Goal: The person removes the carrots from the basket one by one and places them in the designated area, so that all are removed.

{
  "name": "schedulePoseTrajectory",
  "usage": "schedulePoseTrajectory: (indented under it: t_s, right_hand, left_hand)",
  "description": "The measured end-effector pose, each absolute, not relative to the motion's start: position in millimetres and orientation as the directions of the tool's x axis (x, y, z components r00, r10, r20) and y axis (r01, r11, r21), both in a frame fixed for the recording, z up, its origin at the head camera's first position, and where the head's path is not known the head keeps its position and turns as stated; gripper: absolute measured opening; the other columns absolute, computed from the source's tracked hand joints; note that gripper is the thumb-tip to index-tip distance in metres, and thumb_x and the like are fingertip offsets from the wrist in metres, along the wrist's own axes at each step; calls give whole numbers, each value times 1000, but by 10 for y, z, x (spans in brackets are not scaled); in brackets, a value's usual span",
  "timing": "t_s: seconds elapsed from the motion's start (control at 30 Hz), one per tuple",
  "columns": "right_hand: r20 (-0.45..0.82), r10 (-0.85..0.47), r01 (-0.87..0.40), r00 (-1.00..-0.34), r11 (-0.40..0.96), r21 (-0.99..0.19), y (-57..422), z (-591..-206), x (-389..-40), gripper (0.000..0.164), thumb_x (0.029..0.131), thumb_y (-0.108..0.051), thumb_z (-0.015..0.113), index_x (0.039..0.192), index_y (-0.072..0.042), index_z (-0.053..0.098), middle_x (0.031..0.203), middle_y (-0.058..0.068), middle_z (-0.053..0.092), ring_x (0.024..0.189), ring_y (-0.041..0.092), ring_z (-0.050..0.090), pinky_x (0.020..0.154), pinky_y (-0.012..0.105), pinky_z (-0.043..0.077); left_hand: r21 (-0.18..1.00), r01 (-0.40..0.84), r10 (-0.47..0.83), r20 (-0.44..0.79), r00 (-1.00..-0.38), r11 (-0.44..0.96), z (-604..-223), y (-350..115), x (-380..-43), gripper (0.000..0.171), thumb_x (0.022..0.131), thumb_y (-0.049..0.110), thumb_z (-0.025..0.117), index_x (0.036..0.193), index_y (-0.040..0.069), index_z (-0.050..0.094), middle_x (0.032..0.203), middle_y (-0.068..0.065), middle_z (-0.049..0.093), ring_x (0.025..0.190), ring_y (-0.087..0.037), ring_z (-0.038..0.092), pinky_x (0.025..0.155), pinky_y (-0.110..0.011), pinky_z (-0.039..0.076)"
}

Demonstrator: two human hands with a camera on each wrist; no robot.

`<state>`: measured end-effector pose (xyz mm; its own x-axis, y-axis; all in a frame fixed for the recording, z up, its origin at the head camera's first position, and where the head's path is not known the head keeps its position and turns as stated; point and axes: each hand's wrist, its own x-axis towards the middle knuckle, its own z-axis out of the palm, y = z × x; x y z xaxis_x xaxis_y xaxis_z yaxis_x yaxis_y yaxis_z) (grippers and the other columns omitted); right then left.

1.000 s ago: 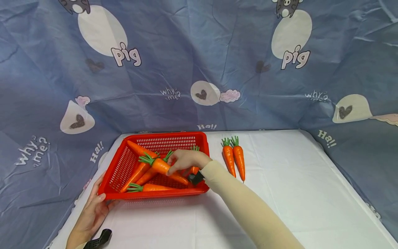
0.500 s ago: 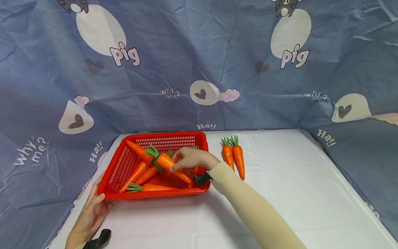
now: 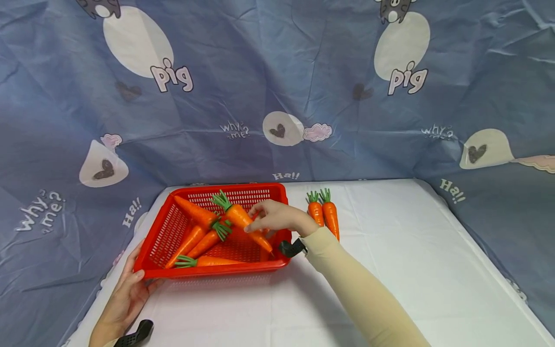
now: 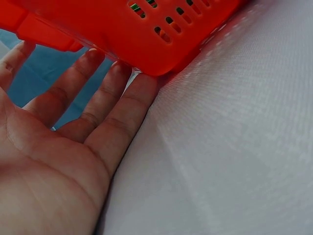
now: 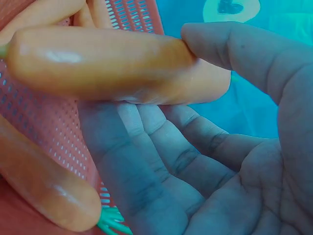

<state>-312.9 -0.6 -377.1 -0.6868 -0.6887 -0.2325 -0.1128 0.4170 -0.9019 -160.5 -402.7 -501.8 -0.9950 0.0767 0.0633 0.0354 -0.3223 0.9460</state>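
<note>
My right hand (image 3: pixel 279 217) pinches an orange carrot (image 3: pixel 239 217) between thumb and fingers over the red basket (image 3: pixel 212 273). The carrot's green top points to the back left, its tip to the front right. Its body fills the grip in the right wrist view, thumb (image 5: pixel 234 46) on one side and fingers on the other. At the basket's front-left corner is my left hand (image 3: pixel 123 299), thumb at the rim. The left wrist view shows its straight fingers (image 4: pixel 115 125) against the red plastic. Several carrots lie in the basket, one slanting at the back left (image 3: pixel 195 212).
Two carrots (image 3: pixel 331 217) lie side by side on the white tablecloth (image 3: pixel 390 250), right of the basket, partly behind the right wrist. A blue printed cloth (image 3: pixel 347 106) hangs behind the table. Each wrist wears a black strap device.
My right hand has lifted the carrot and drawn it a little to the right, off the other carrots. The left hand stays at the basket corner.
</note>
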Motion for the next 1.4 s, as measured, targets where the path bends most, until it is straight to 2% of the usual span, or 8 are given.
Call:
schedulePoseTrajectory:
  t_s: [0.37,0.67,0.8,0.9,1.03,1.4]
  right_hand:
    - [-169,-661,-123,-731,372,-920,240,-3742,-3062,47,95,-23,80,133,0,63,90,2,64,82,13,69,80,38,67]
    - [-147,-602,-52,-785,300,-953,393,-3739,-3028,44,96,-18,79,131,-1,60,93,3,63,83,16,66,78,38,67]
    - [-128,-588,-51,-799,278,-959,415,-3746,-3007,42,96,-20,78,130,-2,61,98,4,67,82,18,70,78,38,67]
    - [-123,-577,-46,-807,270,-962,435,-3750,-2990,46,97,-22,77,135,-2,61,103,6,68,86,18,73,81,40,67]
    - [-116,-560,-44,-821,265,-963,475,-3747,-2967,52,97,-23,77,139,-1,58,105,8,64,89,19,74,83,42,67]
    - [-110,-513,-23,-851,247,-969,639,-3747,-2941,48,96,-21,78,137,-3,60,107,8,63,93,18,71,80,42,67]
  left_hand:
    - [954,11,80,36,-996,-299,-4966,-4029,-1598,63,111,16,36,167,43,24,150,23,51,123,-5,66,99,-29,61]
    - [944,58,116,101,-988,-326,-4974,-4025,-1598,63,111,12,30,168,40,24,154,19,50,128,-6,64,100,-29,60]
    - [934,66,121,115,-986,-351,-4985,-4027,-1594,63,112,10,29,167,39,26,154,18,51,129,-7,64,100,-30,60]
    - [933,64,124,115,-986,-354,-4986,-4033,-1595,63,112,10,29,167,40,26,154,19,51,129,-6,65,101,-29,60]
    - [937,59,122,107,-987,-344,-4986,-4032,-1600,62,112,11,29,167,40,26,153,20,51,129,-6,64,100,-29,60]
    - [949,16,80,43,-996,-316,-4997,-4018,-1594,62,112,16,33,167,42,23,150,23,53,125,-5,65,98,-30,61]
